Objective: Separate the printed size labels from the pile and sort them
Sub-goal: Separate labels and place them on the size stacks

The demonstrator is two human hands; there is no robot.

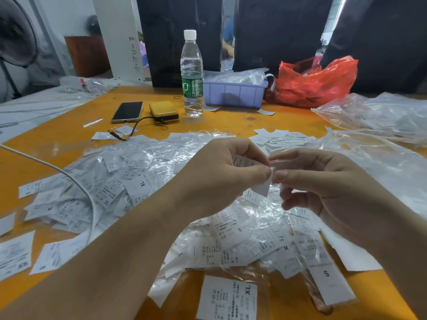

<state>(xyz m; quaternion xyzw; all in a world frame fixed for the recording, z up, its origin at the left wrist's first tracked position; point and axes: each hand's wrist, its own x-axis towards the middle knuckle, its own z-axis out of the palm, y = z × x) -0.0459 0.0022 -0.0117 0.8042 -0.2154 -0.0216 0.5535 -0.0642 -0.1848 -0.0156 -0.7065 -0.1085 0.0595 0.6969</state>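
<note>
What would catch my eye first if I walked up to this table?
Probably the two hands, left hand and right hand, meeting mid-frame and pinching a white label between them, over a big heap of labels and clear plastic on the orange table. Behind stand a water bottle and a red bag.

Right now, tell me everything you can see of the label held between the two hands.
The held label is a small white slip, paper or fabric by its look, with fine dark print at its upper end, too small to read. It hangs above the pile of labels, tilted, its blank lower corner pointing down. The left hand pinches it between thumb and fingers; the right hand pinches at its right edge, where a bit of clear film shows. No size letter is visible.
</note>
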